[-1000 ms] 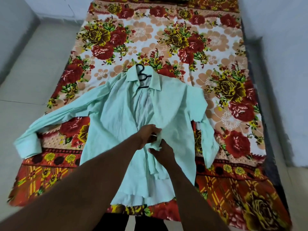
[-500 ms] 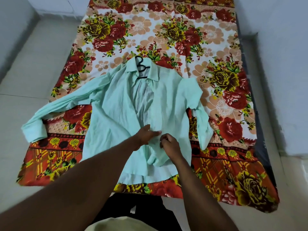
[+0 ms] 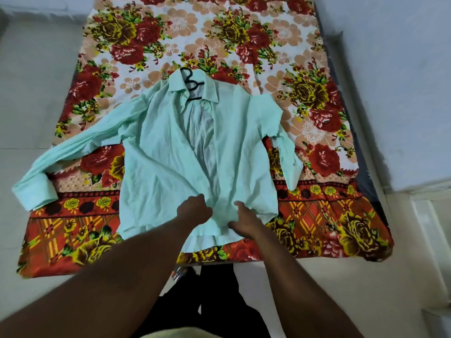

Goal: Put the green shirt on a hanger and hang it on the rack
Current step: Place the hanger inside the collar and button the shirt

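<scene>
One shirt (image 3: pixel 158 154); one hanger (image 3: pixel 192 82); two hands (image 3: pixel 194 211) (image 3: pixel 246 222)

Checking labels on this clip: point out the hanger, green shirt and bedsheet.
hanger (image 3: pixel 194 83): head view, black hook inside the collar.
green shirt (image 3: pixel 158 154): head view, front panel left of the opening.
bedsheet (image 3: pixel 317 215): head view, bare checked border right of the shirt.

Bare forearms (image 3: pixel 122 276), black trousers (image 3: pixel 219 289), pale yellowish top (image 3: pixel 175 334)

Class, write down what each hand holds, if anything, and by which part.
The left hand and the right hand both grip the green shirt, by the edges of its front opening near the hem.
</scene>
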